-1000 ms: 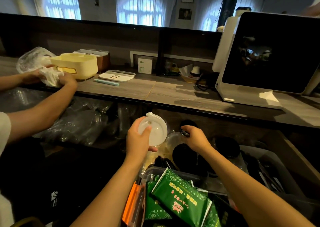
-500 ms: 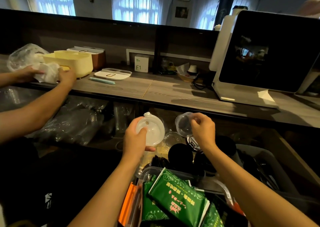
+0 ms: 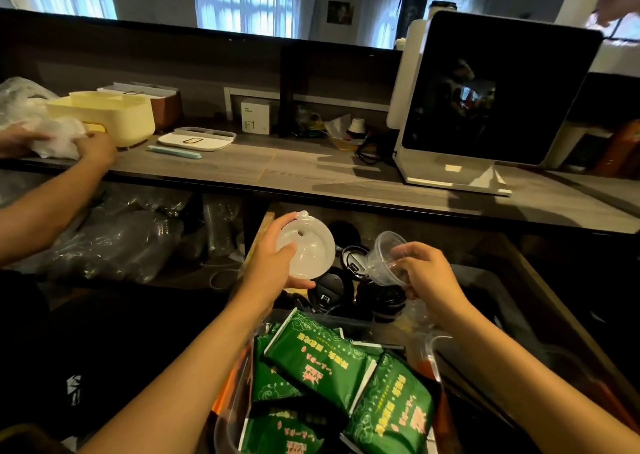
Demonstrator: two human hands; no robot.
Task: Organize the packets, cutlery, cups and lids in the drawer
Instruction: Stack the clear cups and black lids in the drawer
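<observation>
Several green packets [image 3: 332, 367] (heaped) fill bin [image 3: 230, 415]

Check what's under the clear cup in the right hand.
Below the clear cup, gripped by the right hand above the drawer, sit black lids. How many are stacked, and the drawer floor beneath, are hidden by the lids, hand and shadow.

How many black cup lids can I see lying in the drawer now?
3: one black lid behind, between the hands; a second in front of it, left; a third under the right hand's clear cup. More may be hidden.
</observation>
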